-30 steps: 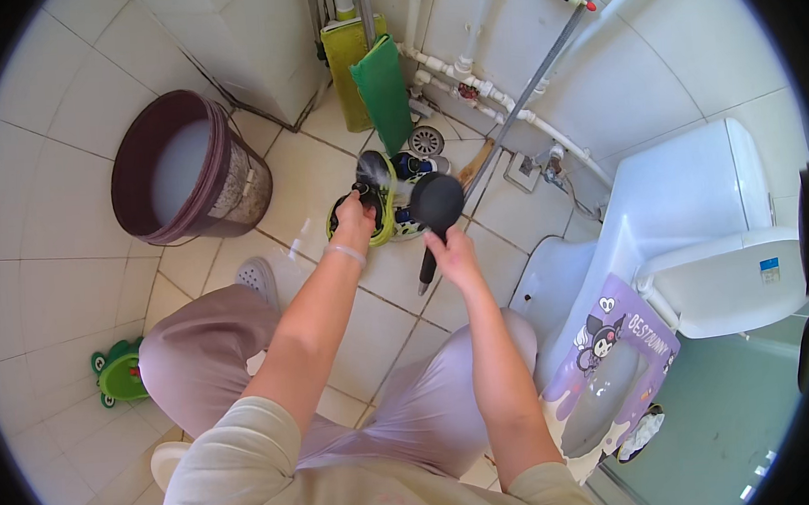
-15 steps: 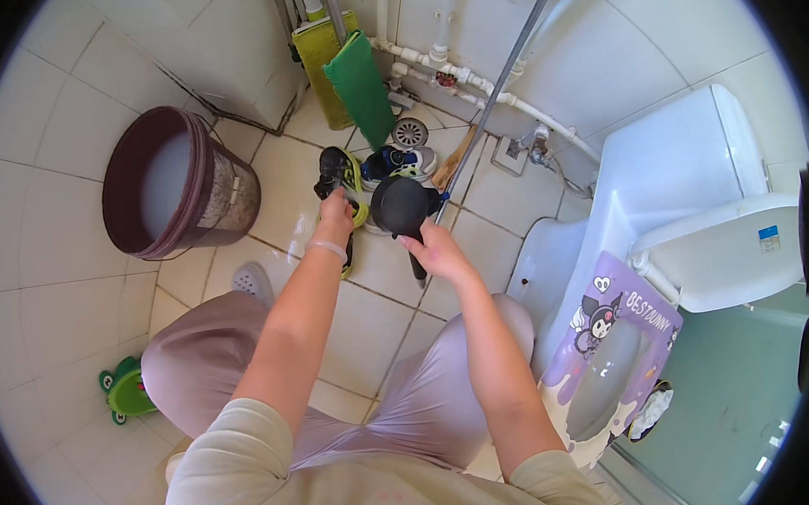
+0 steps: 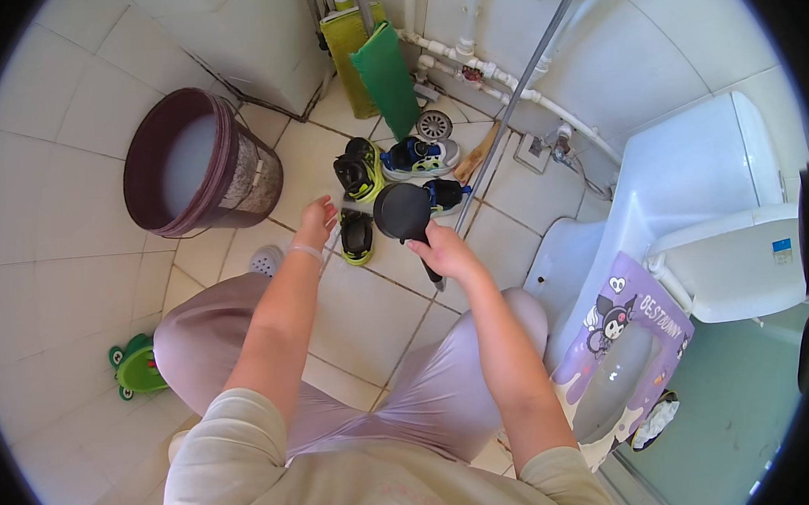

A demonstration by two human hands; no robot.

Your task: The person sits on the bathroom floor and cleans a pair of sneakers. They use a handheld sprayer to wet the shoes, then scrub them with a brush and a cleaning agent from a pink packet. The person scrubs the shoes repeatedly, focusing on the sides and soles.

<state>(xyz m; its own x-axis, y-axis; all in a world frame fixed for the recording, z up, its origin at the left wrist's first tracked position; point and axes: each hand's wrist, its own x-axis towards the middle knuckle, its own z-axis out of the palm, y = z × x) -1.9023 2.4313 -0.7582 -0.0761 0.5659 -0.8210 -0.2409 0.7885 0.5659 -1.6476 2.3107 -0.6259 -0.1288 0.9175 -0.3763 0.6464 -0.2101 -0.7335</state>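
Left hand (image 3: 317,222), grip loose and empty, hangs just left of the nearest shoe (image 3: 357,238), lying lengthwise away, while the right hand (image 3: 447,253) holds the shower head (image 3: 401,212).

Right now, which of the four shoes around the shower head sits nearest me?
The lower black-and-yellow shoe in the view, left of the shower head. The upper black-and-yellow shoe and both blue-trimmed shoes lie farther from you.

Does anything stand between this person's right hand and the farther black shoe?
Yes: the shower head, held in the right hand, lies between it and the farther black shoe in this view.
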